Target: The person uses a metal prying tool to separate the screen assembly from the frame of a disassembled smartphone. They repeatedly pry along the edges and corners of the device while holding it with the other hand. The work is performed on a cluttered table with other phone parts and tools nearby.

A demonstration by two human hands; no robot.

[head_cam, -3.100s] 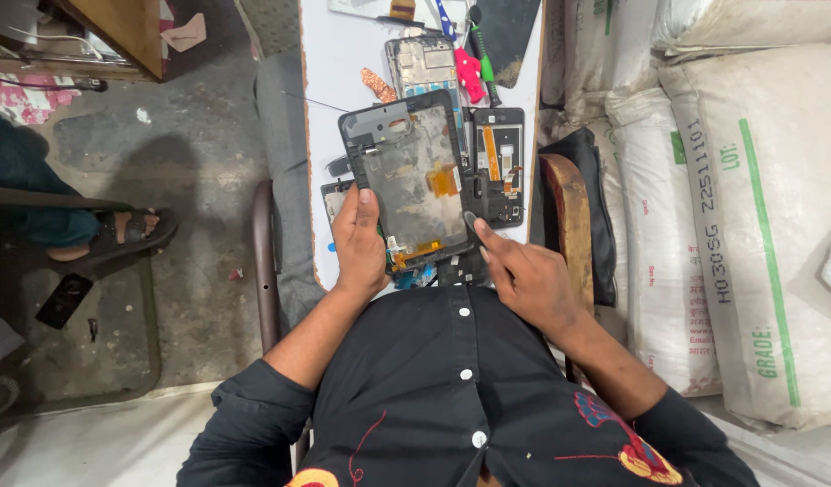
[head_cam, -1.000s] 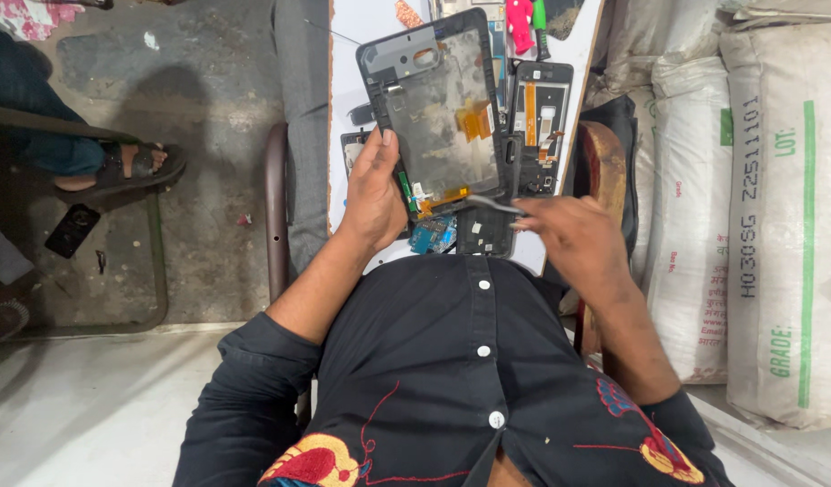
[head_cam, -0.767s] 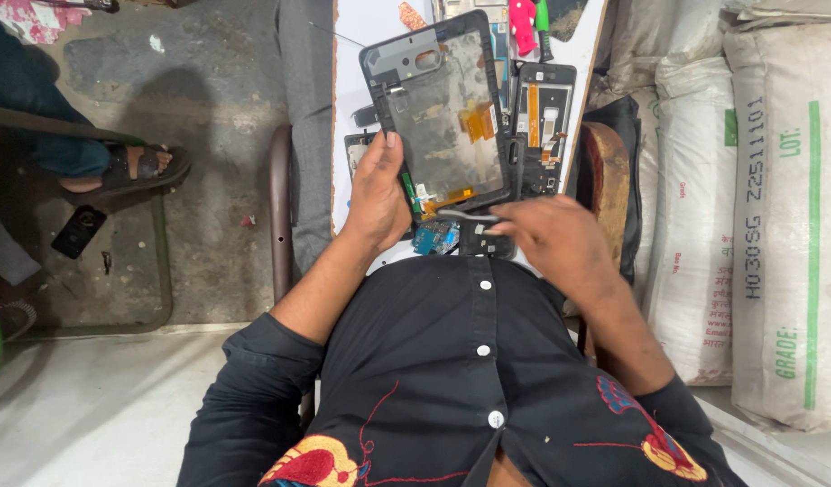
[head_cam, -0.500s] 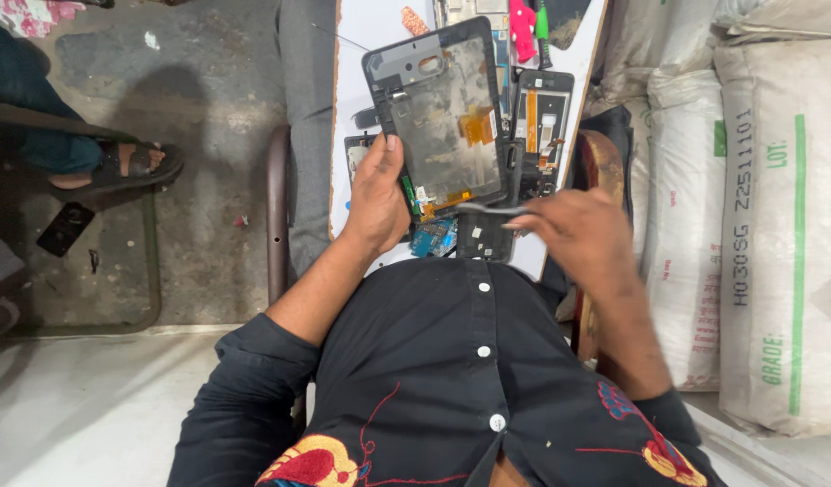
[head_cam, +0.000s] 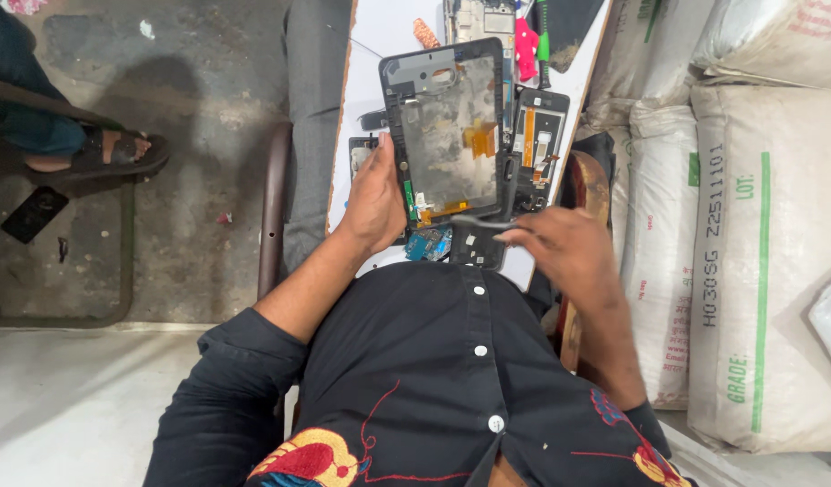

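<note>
From the head view, the person sits close against a white board [head_cam: 379,36] that serves as a worktop, both forearms coming up from the black shirt [head_cam: 415,379]. The left hand [head_cam: 375,198] rises from a bent elbow, wrist straight, and grips the lower left edge of an opened tablet frame [head_cam: 447,126]; the thumb lies along the frame's side and the other fingers are tucked behind it, clamped on it. The frame is held tilted up off the board, its inner side facing the camera, with a grey metal plate and an orange ribbon cable showing.

The right hand [head_cam: 569,248] comes in from the right, knuckles up, fingers drawn together and pinched on a thin dark tool [head_cam: 483,220] that lies across the frame's bottom right corner, touching it.

Just beside the frame, to its right, lies a smaller opened phone body [head_cam: 537,144] on the board. Further up rest a pink tool [head_cam: 526,50] and a green-handled one [head_cam: 542,36]. White sacks [head_cam: 740,225] stand stacked at the right. On the floor to the left, another person's sandalled foot [head_cam: 100,153] shows.
</note>
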